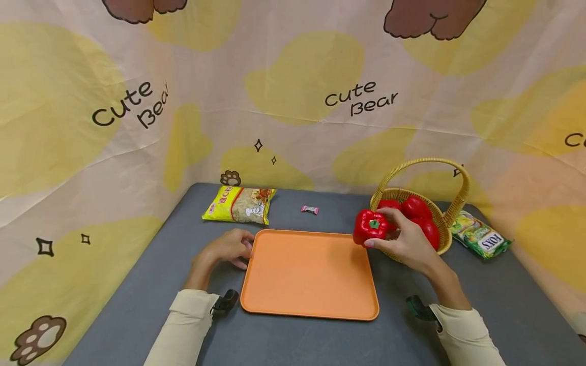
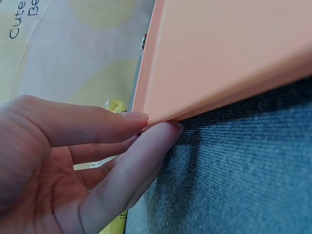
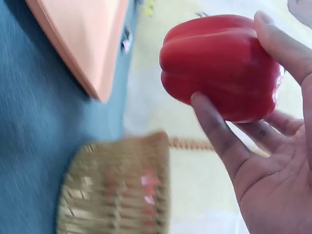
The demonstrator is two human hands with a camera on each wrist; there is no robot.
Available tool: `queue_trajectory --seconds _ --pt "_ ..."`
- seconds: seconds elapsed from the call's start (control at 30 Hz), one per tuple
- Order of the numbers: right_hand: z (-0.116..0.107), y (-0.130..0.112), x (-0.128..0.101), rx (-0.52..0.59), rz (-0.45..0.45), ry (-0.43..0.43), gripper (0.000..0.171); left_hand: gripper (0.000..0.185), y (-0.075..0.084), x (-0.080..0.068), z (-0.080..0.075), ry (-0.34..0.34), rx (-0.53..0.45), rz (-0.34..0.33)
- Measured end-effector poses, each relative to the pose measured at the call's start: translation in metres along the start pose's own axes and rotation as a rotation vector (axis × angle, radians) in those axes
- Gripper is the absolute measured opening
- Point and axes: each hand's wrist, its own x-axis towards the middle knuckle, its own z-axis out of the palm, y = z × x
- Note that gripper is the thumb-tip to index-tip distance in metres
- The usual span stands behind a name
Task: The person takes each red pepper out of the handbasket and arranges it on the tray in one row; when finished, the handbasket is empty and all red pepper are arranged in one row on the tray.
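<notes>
Red pepper held above the tray's far right corner

The right hand (image 1: 407, 241) curls fingers and thumb round the red bell pepper (image 1: 370, 226), just beside the basket (image 1: 446, 216). It looks light, firm, glossy and probably slippery, best cupped round its body. The left hand (image 1: 229, 248), fingers relaxed, touches the orange tray (image 1: 311, 277) on the worktop (image 1: 137, 300).

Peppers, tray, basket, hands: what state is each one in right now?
Pepper: lifted, gripped by right hand.
Tray: flat on table, bare.
Basket: upright, holds more red peppers.
Left hand: fingertips touching tray edge.
Snack bags: unopened, lying flat.
</notes>
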Motion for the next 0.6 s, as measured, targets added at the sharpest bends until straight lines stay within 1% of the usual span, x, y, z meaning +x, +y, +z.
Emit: queue_trajectory --seconds 0.2,0.4,0.5,0.6 --pt "0.025 -0.005 0.007 0.047 -0.039 -0.060 0.082 0.056 0.000 0.001 0.002 0.005 -0.004 -0.007" --pt "0.046 -0.013 0.014 0.046 -0.016 -0.118 0.082 0.056 0.000 0.000 0.001 0.005 0.002 -0.019" --pt "0.054 -0.020 0.017 0.067 -0.003 -0.145 0.083 0.056 0.000 0.000 0.001 0.006 0.007 -0.026" --pt "0.062 -0.026 0.022 0.067 -0.021 -0.163 0.084 0.056 0.000 0.001 0.001 0.009 0.013 -0.028"
